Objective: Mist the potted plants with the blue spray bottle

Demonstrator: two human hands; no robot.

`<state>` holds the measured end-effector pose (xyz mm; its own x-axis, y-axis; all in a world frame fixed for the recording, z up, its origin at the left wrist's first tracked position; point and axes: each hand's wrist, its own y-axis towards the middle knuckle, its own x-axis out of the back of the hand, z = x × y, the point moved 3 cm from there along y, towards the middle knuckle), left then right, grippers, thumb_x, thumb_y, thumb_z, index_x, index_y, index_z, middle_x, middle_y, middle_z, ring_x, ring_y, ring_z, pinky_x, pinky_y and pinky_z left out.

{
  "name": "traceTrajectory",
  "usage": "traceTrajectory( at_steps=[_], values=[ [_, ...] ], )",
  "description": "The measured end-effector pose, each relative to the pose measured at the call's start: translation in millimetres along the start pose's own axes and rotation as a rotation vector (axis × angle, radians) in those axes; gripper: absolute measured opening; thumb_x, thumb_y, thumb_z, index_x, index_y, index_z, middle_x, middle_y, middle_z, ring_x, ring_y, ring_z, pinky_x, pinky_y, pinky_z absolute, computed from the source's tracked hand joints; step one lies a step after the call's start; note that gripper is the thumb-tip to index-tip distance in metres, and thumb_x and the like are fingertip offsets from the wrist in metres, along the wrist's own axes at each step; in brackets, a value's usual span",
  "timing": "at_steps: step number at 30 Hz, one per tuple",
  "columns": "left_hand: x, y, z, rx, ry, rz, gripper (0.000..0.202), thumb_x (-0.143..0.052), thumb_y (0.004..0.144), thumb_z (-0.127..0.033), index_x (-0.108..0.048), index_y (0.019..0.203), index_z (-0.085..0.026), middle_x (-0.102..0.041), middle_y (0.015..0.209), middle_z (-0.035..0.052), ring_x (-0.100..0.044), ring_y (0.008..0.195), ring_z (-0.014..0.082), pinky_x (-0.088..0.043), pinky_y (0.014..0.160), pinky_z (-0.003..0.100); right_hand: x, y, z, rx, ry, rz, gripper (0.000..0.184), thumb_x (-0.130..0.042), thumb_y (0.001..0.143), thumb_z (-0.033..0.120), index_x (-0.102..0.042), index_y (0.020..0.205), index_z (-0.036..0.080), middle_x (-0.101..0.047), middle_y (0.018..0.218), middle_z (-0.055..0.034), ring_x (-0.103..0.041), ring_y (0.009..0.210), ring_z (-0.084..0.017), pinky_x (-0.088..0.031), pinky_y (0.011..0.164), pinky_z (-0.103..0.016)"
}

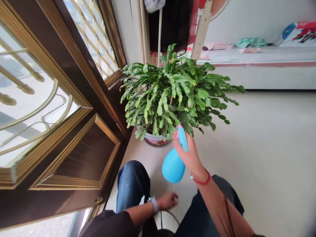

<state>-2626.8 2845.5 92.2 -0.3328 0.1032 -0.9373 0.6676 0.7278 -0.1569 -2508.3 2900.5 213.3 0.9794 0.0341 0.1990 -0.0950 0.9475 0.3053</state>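
Observation:
My right hand (pixel 189 153) is wrapped around the neck of a blue spray bottle (pixel 173 166) with a pink nozzle. The nozzle points away from me at the lower front leaves of a bushy green potted plant (pixel 172 92), very close to them. Flat, segmented, drooping stems hide most of the plant's patterned pot (pixel 158 139). Below the bottle, my left hand (pixel 168 200) hovers between my knees with its fingers curled in, and nothing shows in it.
A brown door (pixel 81 154) with gold trim and glass panels stands at the left. Behind the plant are a dark curtain (pixel 170 26) and a pale upright post. A low bed (pixel 259 56) with folded cloths runs along the right wall. Pale floor (pixel 271 141) extends to the right.

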Motion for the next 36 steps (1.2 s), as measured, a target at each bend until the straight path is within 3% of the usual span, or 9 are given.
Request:
traceTrajectory(
  at_steps=[4, 7, 12, 16, 19, 23, 26, 31, 36],
  values=[
    [1.7, -20.1, 23.3, 0.034, -0.052, 0.023, 0.095, -0.046, 0.087, -0.075, -0.028, 0.155, -0.011, -0.039, 0.147, 0.0299, -0.044, 0.133, 0.0453, -0.047, 0.096, 0.06, 0.6, -3.0, 6.2, -0.093, 0.027, 0.043, 0.021, -0.06, 0.08, 0.037, -0.061, 0.091, 0.02, -0.063, 0.086, -0.0035, -0.059, 0.075, -0.017, -0.051, 0.074, -0.034],
    [0.5, -18.6, 33.8, 0.061, -0.115, 0.053, 0.105, -0.055, 0.077, -0.08, -0.036, 0.151, -0.008, -0.043, 0.144, 0.0312, -0.049, 0.127, 0.0493, -0.053, 0.088, 0.056, 1.9, -5.9, 12.6, -0.102, 0.056, 0.079, 0.026, -0.06, 0.08, 0.039, -0.061, 0.099, 0.021, -0.064, 0.094, -0.0045, -0.06, 0.081, -0.018, -0.051, 0.075, -0.033],
    [2.5, 0.7, 29.4, 0.061, -0.086, 0.048, 0.082, -0.054, 0.083, -0.073, -0.058, 0.134, -0.01, -0.063, 0.12, 0.023, -0.068, 0.099, 0.0391, -0.06, 0.065, 0.043, 9.7, 4.5, 18.5, 0.018, -0.024, 0.213, 0.032, -0.06, 0.084, 0.042, -0.058, 0.11, 0.021, -0.064, 0.111, -0.0083, -0.061, 0.097, -0.021, -0.051, 0.08, -0.033],
    [21.7, 8.7, 16.9, 0.017, -0.022, 0.223, 0.086, -0.054, 0.078, -0.078, -0.059, 0.137, -0.015, -0.061, 0.127, 0.0202, -0.067, 0.105, 0.0376, -0.061, 0.07, 0.042, 8.0, 10.0, 15.6, 0.203, -0.166, 0.239, 0.028, -0.06, 0.086, 0.036, -0.057, 0.108, 0.02, -0.063, 0.102, -0.0072, -0.062, 0.093, -0.021, -0.051, 0.081, -0.035],
    [39.0, 1.3, 10.3, 0.093, 0.083, 0.336, 0.097, -0.059, 0.072, -0.08, -0.051, 0.145, -0.016, -0.053, 0.138, 0.0235, -0.063, 0.112, 0.0375, -0.06, 0.072, 0.036, -2.3, 7.6, 13.1, 0.294, -0.167, 0.164, 0.02, -0.059, 0.085, 0.03, -0.057, 0.102, 0.02, -0.062, 0.091, -0.005, -0.061, 0.085, -0.02, -0.052, 0.078, -0.035],
    [41.1, -12.6, -3.6, 0.077, 0.17, 0.442, 0.095, -0.065, 0.076, -0.071, -0.043, 0.151, -0.018, -0.044, 0.146, 0.0257, -0.058, 0.122, 0.0343, -0.057, 0.078, 0.029, -19.3, 9.8, 8.9, 0.253, -0.134, 0.153, 0.012, -0.058, 0.084, 0.03, -0.056, 0.091, 0.021, -0.06, 0.087, -0.0043, -0.06, 0.084, -0.019, -0.052, 0.075, -0.034],
    [35.1, -13.9, -11.7, 0.033, 0.185, 0.436, 0.087, -0.067, 0.08, -0.062, -0.04, 0.153, -0.021, -0.044, 0.147, 0.0242, -0.057, 0.124, 0.0321, -0.055, 0.083, 0.027, -27.0, 16.2, 6.4, 0.19, -0.122, 0.159, 0.012, -0.058, 0.084, 0.03, -0.055, 0.091, 0.021, -0.059, 0.087, -0.004, -0.06, 0.083, -0.019, -0.052, 0.074, -0.033],
    [36.5, -6.8, -7.6, 0.112, 0.199, 0.417, 0.096, -0.068, 0.073, -0.071, -0.045, 0.149, -0.018, -0.05, 0.142, 0.0193, -0.06, 0.12, 0.0293, -0.056, 0.077, 0.024, -27.9, 21.7, 6.6, 0.185, -0.147, 0.143, 0.013, -0.06, 0.081, 0.03, -0.056, 0.087, 0.02, -0.058, 0.081, -0.0031, -0.056, 0.072, -0.017, -0.05, 0.068, -0.033],
    [41.7, -1.1, -0.5, 0.143, 0.193, 0.41, 0.089, -0.065, 0.074, -0.074, -0.054, 0.143, -0.017, -0.059, 0.131, 0.0171, -0.066, 0.11, 0.0246, -0.055, 0.072, 0.02, -20.1, 19.7, 4.0, 0.197, -0.229, 0.107, 0.016, -0.06, 0.082, 0.032, -0.058, 0.092, 0.02, -0.06, 0.085, -0.0049, -0.058, 0.078, -0.02, -0.051, 0.072, -0.036]
  ],
)
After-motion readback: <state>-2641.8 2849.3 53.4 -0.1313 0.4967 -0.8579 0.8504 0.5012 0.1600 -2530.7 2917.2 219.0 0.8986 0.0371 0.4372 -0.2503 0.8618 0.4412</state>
